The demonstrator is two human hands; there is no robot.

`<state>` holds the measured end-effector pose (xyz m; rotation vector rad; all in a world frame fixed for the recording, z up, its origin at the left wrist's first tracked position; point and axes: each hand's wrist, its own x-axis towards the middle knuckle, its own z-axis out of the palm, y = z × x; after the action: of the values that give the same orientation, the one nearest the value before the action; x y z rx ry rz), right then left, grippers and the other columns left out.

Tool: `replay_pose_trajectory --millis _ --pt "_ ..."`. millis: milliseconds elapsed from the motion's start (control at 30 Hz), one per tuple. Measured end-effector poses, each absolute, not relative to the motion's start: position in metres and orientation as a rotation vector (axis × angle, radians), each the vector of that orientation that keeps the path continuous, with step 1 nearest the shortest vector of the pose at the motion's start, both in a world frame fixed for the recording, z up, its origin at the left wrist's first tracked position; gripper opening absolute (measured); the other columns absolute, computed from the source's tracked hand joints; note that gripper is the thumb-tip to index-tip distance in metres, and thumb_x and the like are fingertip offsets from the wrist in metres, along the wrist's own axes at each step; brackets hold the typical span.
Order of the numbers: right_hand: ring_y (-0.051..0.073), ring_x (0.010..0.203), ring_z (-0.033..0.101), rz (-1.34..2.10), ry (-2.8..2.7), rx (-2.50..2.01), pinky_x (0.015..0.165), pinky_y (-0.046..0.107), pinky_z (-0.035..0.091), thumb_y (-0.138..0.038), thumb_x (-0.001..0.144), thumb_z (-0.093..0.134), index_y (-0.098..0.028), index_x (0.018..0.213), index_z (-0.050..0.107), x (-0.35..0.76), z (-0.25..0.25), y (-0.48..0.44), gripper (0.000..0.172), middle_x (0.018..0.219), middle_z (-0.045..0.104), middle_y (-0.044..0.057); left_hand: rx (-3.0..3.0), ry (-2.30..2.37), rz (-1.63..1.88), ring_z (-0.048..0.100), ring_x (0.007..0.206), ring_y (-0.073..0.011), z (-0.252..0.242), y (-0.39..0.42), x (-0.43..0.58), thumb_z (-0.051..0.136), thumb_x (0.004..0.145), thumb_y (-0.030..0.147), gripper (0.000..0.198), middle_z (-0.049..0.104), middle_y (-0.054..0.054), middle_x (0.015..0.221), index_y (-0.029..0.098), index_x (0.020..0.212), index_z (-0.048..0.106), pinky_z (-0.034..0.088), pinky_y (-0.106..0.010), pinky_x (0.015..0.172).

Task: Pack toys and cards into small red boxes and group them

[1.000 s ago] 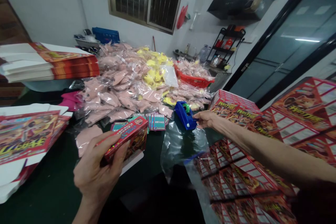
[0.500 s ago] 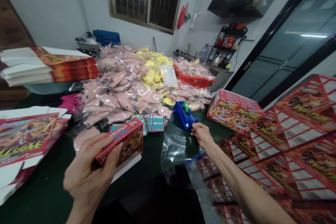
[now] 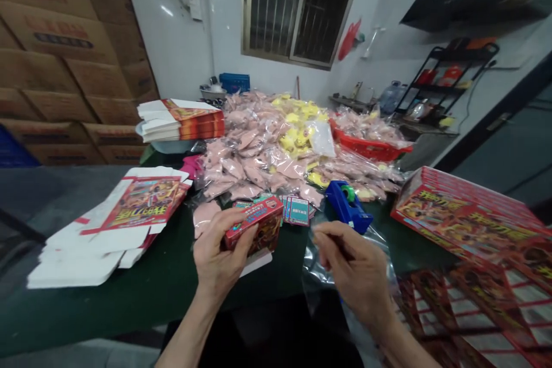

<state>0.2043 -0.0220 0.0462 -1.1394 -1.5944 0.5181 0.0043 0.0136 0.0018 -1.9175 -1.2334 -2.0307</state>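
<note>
My left hand (image 3: 218, 256) grips a small red printed box (image 3: 254, 233) above the dark green table (image 3: 142, 287). To its right my right hand (image 3: 351, 267) is pinched shut near the box; what it holds is too small to make out. A blue tape dispenser (image 3: 347, 207) sits on the table just beyond my right hand. Clear plastic bags (image 3: 317, 267) lie under my right hand. Small teal cards (image 3: 297, 211) lie fanned behind the box.
A big heap of bagged pink and yellow toys (image 3: 276, 149) fills the table's back. Flat box blanks (image 3: 121, 218) lie at left, another stack (image 3: 181, 119) behind. Red printed boxes (image 3: 466, 224) crowd the right. A red basket (image 3: 371, 148) and brown cartons (image 3: 56, 57) stand farther off.
My right hand has drawn back from the tape dispenser toward the box, fingers pinched. The view has swung left, showing the cartons. My left hand still holds the box.
</note>
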Motion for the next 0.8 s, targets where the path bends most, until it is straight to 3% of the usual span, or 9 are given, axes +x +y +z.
replay_pose_trajectory --millis 33,67,133,167,233,800 --pt "0.007 0.040 0.045 0.620 -1.546 -1.070 0.041 0.019 0.036 -0.021 0.082 0.055 -0.022 0.087 0.062 0.189 0.055 -0.023 0.008 0.050 0.049 -0.007 -1.913 -1.262 -2.029 0.065 0.080 -0.0159 0.002 0.012 0.005 0.070 0.071 0.013 0.024 0.068 -0.003 0.087 0.018 0.092 0.062 0.054 -0.030 0.075" --pt "0.007 0.040 0.045 0.742 -1.481 -1.005 0.040 0.018 0.037 -0.020 0.081 0.056 -0.024 0.100 0.059 0.175 0.061 -0.022 0.019 0.051 0.050 -0.008 -1.914 -1.292 -2.028 0.065 0.080 -0.0155 0.002 0.011 0.005 0.071 0.071 0.013 0.026 0.068 -0.003 0.088 0.018 0.095 0.061 0.054 -0.028 0.074" --pt "0.007 0.039 0.046 0.992 -1.335 -0.897 0.038 0.017 0.039 -0.018 0.078 0.060 -0.027 0.126 0.040 0.156 0.065 -0.016 0.053 0.055 0.054 -0.010 -1.917 -1.347 -2.029 0.065 0.078 -0.0148 0.000 0.009 0.005 0.071 0.070 0.015 0.031 0.068 -0.004 0.090 0.018 0.099 0.060 0.054 -0.027 0.072" --pt "0.007 0.039 0.046 1.090 -1.272 -0.857 0.037 0.017 0.039 -0.018 0.077 0.062 -0.028 0.134 0.028 0.149 0.064 -0.013 0.067 0.056 0.055 -0.011 -1.916 -1.366 -2.031 0.065 0.078 -0.0145 -0.001 0.008 0.005 0.072 0.071 0.016 0.032 0.067 -0.003 0.090 0.018 0.100 0.059 0.054 -0.026 0.072" --pt "0.007 0.038 0.045 1.213 -1.195 -0.811 0.036 0.016 0.039 -0.019 0.075 0.064 -0.027 0.138 0.017 0.141 0.059 -0.005 0.079 0.055 0.055 -0.012 -1.924 -1.375 -2.036 0.065 0.076 -0.0140 -0.002 0.007 0.005 0.072 0.071 0.017 0.033 0.067 -0.003 0.090 0.019 0.101 0.059 0.053 -0.025 0.070" --pt "0.007 0.032 0.039 1.390 -1.225 -1.018 0.028 0.014 0.029 -0.027 0.065 0.069 -0.015 0.131 0.023 0.145 0.065 0.009 0.081 0.047 0.054 -0.011 -2.147 -1.221 -1.935 0.062 0.075 -0.0128 0.009 0.005 -0.002 0.070 0.073 0.017 0.030 0.066 -0.003 0.086 0.017 0.100 0.058 0.050 -0.022 0.067"
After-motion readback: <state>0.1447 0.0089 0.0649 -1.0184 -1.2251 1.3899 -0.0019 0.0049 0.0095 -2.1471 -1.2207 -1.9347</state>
